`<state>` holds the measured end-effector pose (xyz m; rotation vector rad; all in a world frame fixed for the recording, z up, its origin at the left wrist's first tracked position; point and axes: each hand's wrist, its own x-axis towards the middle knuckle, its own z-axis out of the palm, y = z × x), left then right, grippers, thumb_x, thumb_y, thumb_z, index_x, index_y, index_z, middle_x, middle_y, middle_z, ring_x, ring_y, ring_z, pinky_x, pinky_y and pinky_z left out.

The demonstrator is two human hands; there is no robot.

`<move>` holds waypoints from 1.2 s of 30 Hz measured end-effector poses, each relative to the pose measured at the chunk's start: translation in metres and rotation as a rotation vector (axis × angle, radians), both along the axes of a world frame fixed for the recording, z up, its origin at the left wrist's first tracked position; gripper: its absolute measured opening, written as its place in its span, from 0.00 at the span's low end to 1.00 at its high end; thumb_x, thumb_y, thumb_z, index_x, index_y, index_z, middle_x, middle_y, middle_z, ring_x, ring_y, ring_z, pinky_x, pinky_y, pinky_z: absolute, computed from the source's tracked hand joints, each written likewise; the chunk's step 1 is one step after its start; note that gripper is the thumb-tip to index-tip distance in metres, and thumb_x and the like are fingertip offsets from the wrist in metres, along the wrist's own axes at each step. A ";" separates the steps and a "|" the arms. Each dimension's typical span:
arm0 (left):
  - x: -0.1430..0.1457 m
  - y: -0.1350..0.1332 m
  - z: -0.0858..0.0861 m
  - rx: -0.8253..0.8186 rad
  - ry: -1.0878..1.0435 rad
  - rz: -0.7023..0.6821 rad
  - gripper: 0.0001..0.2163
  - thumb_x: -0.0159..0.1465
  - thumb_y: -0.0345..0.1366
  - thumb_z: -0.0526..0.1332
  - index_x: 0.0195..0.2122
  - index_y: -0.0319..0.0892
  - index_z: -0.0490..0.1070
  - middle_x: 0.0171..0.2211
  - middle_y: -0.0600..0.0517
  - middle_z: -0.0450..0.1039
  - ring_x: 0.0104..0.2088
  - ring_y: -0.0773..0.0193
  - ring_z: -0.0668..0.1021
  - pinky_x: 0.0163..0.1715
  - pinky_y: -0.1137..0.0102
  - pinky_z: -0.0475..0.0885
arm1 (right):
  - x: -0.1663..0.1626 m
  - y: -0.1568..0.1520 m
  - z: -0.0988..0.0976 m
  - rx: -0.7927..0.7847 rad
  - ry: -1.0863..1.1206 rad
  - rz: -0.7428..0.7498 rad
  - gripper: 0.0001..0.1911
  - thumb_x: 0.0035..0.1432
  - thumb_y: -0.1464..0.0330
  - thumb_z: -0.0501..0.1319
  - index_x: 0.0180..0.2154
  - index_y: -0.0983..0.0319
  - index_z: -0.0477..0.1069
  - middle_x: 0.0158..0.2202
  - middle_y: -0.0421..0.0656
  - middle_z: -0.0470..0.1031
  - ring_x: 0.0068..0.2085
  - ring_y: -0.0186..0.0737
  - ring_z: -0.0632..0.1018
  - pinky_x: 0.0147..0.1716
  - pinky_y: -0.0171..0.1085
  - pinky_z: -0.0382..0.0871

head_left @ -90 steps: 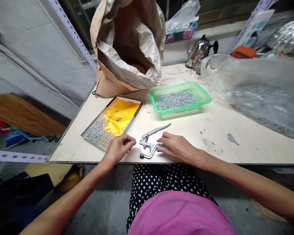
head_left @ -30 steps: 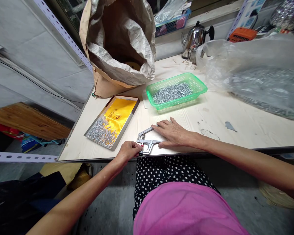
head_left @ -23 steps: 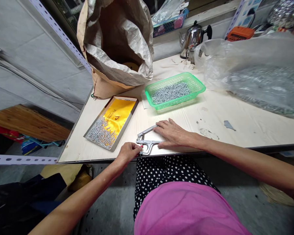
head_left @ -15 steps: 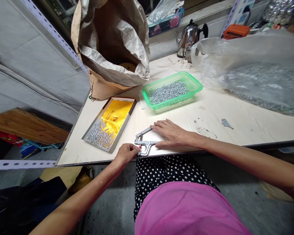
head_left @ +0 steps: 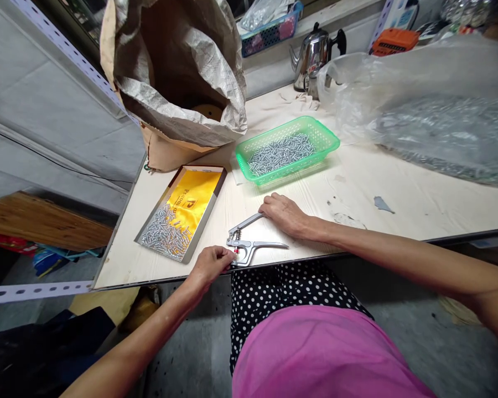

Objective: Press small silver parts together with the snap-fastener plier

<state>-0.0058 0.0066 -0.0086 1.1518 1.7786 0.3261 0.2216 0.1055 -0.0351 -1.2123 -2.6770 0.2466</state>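
Silver snap pliers (head_left: 249, 243) lie flat near the front edge of the pale table (head_left: 357, 204), handles pointing right. My left hand (head_left: 209, 264) is pinched at the pliers' jaw, by a small red part; what the fingertips hold is too small to make out. My right hand (head_left: 283, 213) is curled over the end of the upper handle, while the lower handle lies bare. A flat box with a yellow lining (head_left: 182, 213) holds several small metal pieces, just left of the pliers.
A green plastic basket (head_left: 288, 149) of small metal pieces stands behind my right hand. Behind the box is a big open paper sack (head_left: 178, 77). A large clear plastic bag (head_left: 431, 121) of metal parts covers the right side. A steel kettle (head_left: 313, 55) stands at the back.
My right hand has lifted off both handles and drawn back to the end of the upper handle, baring the lower one. The left hand stays pinched at the jaw. The camera swung left.
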 end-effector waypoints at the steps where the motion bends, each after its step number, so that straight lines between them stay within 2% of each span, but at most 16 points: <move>1: 0.000 0.000 0.000 0.005 0.011 -0.014 0.20 0.45 0.53 0.64 0.23 0.38 0.71 0.17 0.56 0.65 0.21 0.69 0.66 0.24 0.73 0.59 | 0.000 -0.001 0.000 -0.004 0.002 -0.002 0.14 0.66 0.73 0.50 0.38 0.64 0.75 0.38 0.49 0.73 0.41 0.45 0.67 0.38 0.41 0.60; 8: 0.003 0.002 0.002 0.001 0.026 -0.056 0.19 0.45 0.53 0.62 0.21 0.39 0.70 0.16 0.57 0.64 0.20 0.70 0.64 0.23 0.73 0.57 | -0.002 0.002 -0.006 0.042 0.085 0.001 0.14 0.67 0.72 0.51 0.40 0.65 0.76 0.39 0.49 0.73 0.42 0.46 0.67 0.39 0.42 0.60; 16: 0.002 0.003 0.000 -0.013 0.043 -0.037 0.18 0.45 0.52 0.62 0.23 0.39 0.72 0.17 0.56 0.66 0.21 0.69 0.67 0.23 0.72 0.60 | 0.000 0.002 -0.003 -0.007 0.042 0.040 0.12 0.66 0.72 0.52 0.37 0.65 0.75 0.39 0.48 0.73 0.41 0.45 0.67 0.39 0.40 0.58; 18: 0.001 0.003 -0.001 -0.014 0.051 -0.035 0.18 0.46 0.51 0.63 0.24 0.39 0.72 0.17 0.56 0.67 0.21 0.68 0.67 0.23 0.72 0.60 | 0.003 -0.003 0.001 -0.011 0.024 0.065 0.11 0.66 0.66 0.55 0.39 0.65 0.74 0.41 0.49 0.72 0.43 0.46 0.67 0.40 0.41 0.57; 19: 0.001 0.003 -0.001 -0.015 0.054 -0.035 0.18 0.46 0.51 0.63 0.23 0.39 0.72 0.17 0.56 0.67 0.20 0.68 0.67 0.23 0.72 0.59 | 0.004 -0.006 0.003 -0.013 0.014 0.081 0.14 0.65 0.61 0.57 0.40 0.65 0.73 0.42 0.50 0.72 0.43 0.47 0.68 0.41 0.41 0.57; 22: 0.003 0.003 0.002 -0.021 0.053 -0.028 0.17 0.46 0.50 0.63 0.23 0.39 0.72 0.16 0.56 0.66 0.20 0.69 0.66 0.23 0.73 0.59 | 0.009 -0.016 0.010 -0.028 -0.025 0.128 0.32 0.55 0.44 0.60 0.43 0.67 0.71 0.44 0.53 0.71 0.44 0.51 0.68 0.42 0.44 0.56; 24: 0.005 0.004 0.004 -0.026 0.052 -0.023 0.16 0.47 0.49 0.64 0.22 0.39 0.72 0.16 0.56 0.66 0.20 0.69 0.66 0.22 0.73 0.59 | 0.010 -0.021 0.012 -0.041 -0.059 0.135 0.37 0.50 0.40 0.61 0.44 0.68 0.70 0.45 0.54 0.70 0.45 0.53 0.68 0.43 0.45 0.56; 29: 0.007 0.004 0.006 -0.020 0.084 -0.034 0.15 0.52 0.48 0.64 0.22 0.39 0.71 0.16 0.57 0.65 0.19 0.69 0.66 0.22 0.73 0.60 | 0.007 -0.030 0.016 -0.059 -0.068 0.092 0.30 0.53 0.47 0.63 0.43 0.68 0.71 0.45 0.53 0.71 0.46 0.53 0.68 0.44 0.45 0.56; 31: 0.006 0.002 0.006 -0.012 0.164 -0.083 0.14 0.55 0.46 0.62 0.23 0.39 0.72 0.17 0.56 0.66 0.20 0.68 0.68 0.23 0.72 0.61 | 0.006 -0.034 0.017 -0.064 -0.056 0.082 0.27 0.55 0.49 0.63 0.42 0.68 0.71 0.45 0.53 0.71 0.46 0.52 0.68 0.44 0.45 0.56; 33: 0.003 -0.004 0.008 0.104 0.322 -0.166 0.14 0.60 0.44 0.59 0.24 0.39 0.72 0.21 0.53 0.68 0.23 0.66 0.70 0.26 0.71 0.63 | 0.005 -0.037 0.018 -0.072 -0.051 0.068 0.25 0.56 0.51 0.63 0.42 0.68 0.71 0.44 0.53 0.71 0.46 0.52 0.68 0.44 0.45 0.57; 36: 0.004 -0.016 0.012 0.428 0.520 -0.282 0.14 0.65 0.42 0.56 0.28 0.39 0.73 0.31 0.49 0.71 0.30 0.63 0.74 0.32 0.68 0.68 | 0.004 -0.040 0.018 -0.084 -0.045 0.053 0.24 0.56 0.53 0.64 0.42 0.68 0.72 0.44 0.53 0.71 0.46 0.52 0.68 0.43 0.44 0.58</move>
